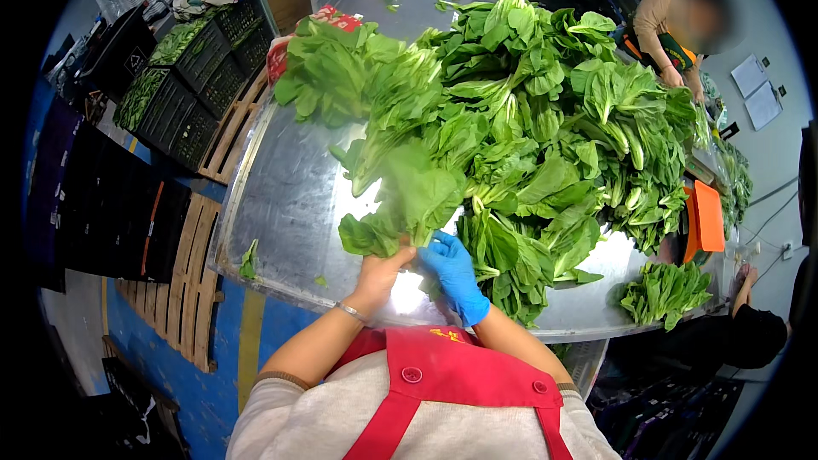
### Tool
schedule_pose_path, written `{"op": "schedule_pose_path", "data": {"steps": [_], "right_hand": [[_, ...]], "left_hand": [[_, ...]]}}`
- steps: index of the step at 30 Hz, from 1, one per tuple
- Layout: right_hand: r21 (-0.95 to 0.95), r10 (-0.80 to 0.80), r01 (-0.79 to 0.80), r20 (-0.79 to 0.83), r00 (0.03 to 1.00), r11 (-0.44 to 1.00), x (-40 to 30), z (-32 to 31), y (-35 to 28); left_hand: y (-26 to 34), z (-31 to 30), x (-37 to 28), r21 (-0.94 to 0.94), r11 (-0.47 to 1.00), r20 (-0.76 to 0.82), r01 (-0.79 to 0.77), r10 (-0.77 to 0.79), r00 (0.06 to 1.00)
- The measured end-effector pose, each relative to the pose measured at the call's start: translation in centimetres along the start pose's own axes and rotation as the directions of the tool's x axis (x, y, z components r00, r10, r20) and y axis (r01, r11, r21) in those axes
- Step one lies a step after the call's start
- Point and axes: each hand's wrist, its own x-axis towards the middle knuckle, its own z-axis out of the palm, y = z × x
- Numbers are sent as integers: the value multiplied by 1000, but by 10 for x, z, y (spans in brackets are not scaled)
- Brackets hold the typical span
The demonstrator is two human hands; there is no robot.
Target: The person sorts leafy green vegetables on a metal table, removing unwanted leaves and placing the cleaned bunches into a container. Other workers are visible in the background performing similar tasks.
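Observation:
Near the front edge of a metal-topped table (287,172), my bare left hand (381,278) grips the stem end of a bunch of leafy greens (415,198), whose leaves point away from me. My right hand (455,276), in a blue glove, has its fingertips at the same stems; whether it pinches them is hidden. A large heap of leafy greens (511,140) covers the middle and right of the table, close beyond my gloved hand. A small separate bunch (668,294) lies at the front right. Loose leaf scraps (250,260) lie at the left corner.
Black crates of greens (192,64) stand on wooden pallets (185,275) at the left. An orange plastic container (706,217) is at the table's right end. One person (655,25) reaches in at the far right, another (716,338) is at the near right, and a third at the far edge.

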Motion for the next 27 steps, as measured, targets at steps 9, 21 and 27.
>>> {"op": "schedule_pose_path", "data": {"steps": [9, 21, 27], "right_hand": [[-698, -508, 381, 29, 861, 607, -27, 4, -18], [-581, -562, 567, 214, 799, 584, -42, 6, -12], [-732, -358, 389, 210, 910, 559, -25, -15, -5]], "left_hand": [[24, 6, -26, -219, 976, 207, -2, 48, 977], [21, 12, -35, -347, 928, 324, 133, -15, 946], [-16, -10, -7, -288, 945, 333, 152, -50, 942]]}}
